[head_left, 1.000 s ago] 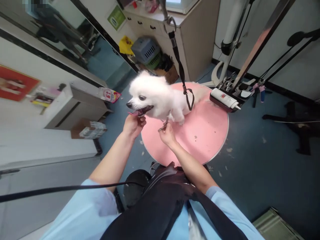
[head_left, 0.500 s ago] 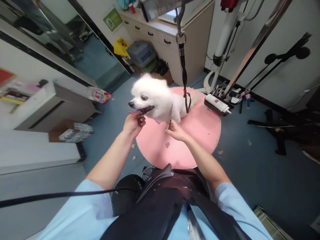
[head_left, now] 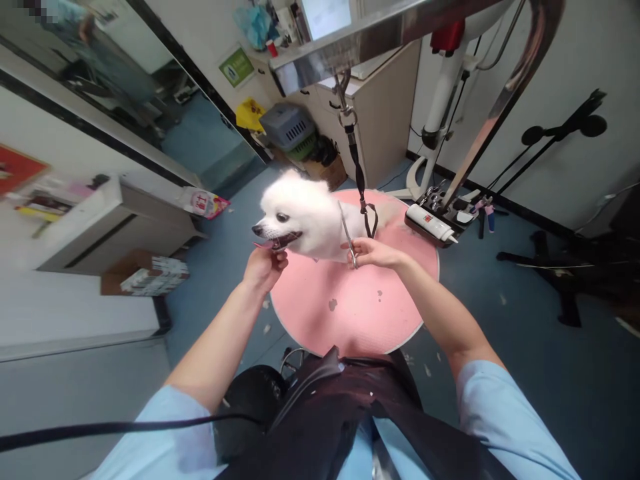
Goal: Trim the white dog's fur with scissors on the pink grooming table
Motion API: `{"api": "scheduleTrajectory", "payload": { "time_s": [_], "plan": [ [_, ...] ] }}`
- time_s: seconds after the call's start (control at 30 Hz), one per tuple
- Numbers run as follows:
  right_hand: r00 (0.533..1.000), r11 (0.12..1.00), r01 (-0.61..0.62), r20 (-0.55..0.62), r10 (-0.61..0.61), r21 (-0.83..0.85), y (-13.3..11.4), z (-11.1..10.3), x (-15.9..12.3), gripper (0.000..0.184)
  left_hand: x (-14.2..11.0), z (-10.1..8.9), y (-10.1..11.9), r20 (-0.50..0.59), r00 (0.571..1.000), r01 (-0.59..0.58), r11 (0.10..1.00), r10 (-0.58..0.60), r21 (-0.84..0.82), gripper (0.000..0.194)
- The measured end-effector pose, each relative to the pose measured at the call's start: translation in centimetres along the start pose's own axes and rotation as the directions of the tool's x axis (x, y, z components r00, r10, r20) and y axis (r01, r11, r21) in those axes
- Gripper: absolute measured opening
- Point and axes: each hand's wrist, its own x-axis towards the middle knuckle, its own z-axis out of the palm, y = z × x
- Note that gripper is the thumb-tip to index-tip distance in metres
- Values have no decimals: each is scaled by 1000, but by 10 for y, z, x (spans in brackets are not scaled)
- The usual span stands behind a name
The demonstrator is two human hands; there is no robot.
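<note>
A small white fluffy dog point(head_left: 305, 217) stands on a round pink grooming table point(head_left: 360, 307), mouth open, facing left. A black leash point(head_left: 359, 177) runs from an overhead steel arm to its neck. My left hand point(head_left: 265, 265) is closed under the dog's chin, pinching a small pink thing I cannot make out. My right hand point(head_left: 373, 253) grips silver scissors point(head_left: 347, 233), the blades pointing up against the dog's side.
A black tool tray point(head_left: 450, 213) with a white clipper hangs on the table's steel post at the right. Cabinets, a grey pet carrier point(head_left: 289, 125) and a mirror line the back and left. A low counter point(head_left: 115, 220) and a cardboard box stand left. Fur tufts litter the blue floor.
My right hand has lifted from near the dog's front legs to its side, turning the scissors upward. The left hand stays under the chin. The camera view rose slightly.
</note>
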Motion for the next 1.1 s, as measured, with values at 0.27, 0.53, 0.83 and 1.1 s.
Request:
{"api": "scheduleTrajectory", "payload": {
  "time_s": [0.27, 0.53, 0.83, 1.1],
  "plan": [
    [993, 995, -82, 79, 86, -50, -25, -27, 2, 56, 2, -2, -2, -34, 999, -13, 999, 12, -36, 18],
    [993, 991, -64, 96, 76, -121, -33, -35, 6, 49, 0, -3, -3, -55, 998, -7, 998, 4, -62, 20],
    [992, 986, -105, 52, 112, -127, -34, -29, 8, 51, -3, 1, -3, -52, 998, -21, 999, 19, -33, 17],
    [993, 996, 10, -115, -20, -91, 0, -2, 7, 51, -1, 1, -2, -53, 998, -23, 1000, 23, -13, 16]
  ]
}}
